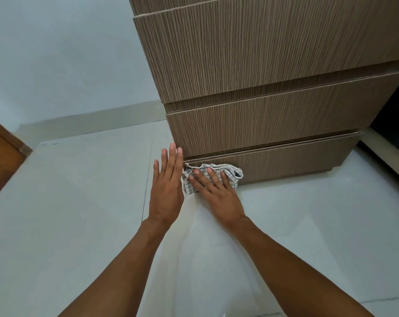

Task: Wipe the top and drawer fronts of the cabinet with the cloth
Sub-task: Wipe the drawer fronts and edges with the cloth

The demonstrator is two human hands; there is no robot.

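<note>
Your right hand (216, 191) presses the checked cloth (213, 177) flat-fingered against the bottom drawer front (285, 161), at its left end. Your left hand (167, 188) hovers released, empty. The bunched cloth could slip from under your fingers.

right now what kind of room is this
Probably a room in a home, maybe a bedroom: a wooden cabinet with drawers stands on a pale tiled floor by a plain wall, near a wooden door.
</note>
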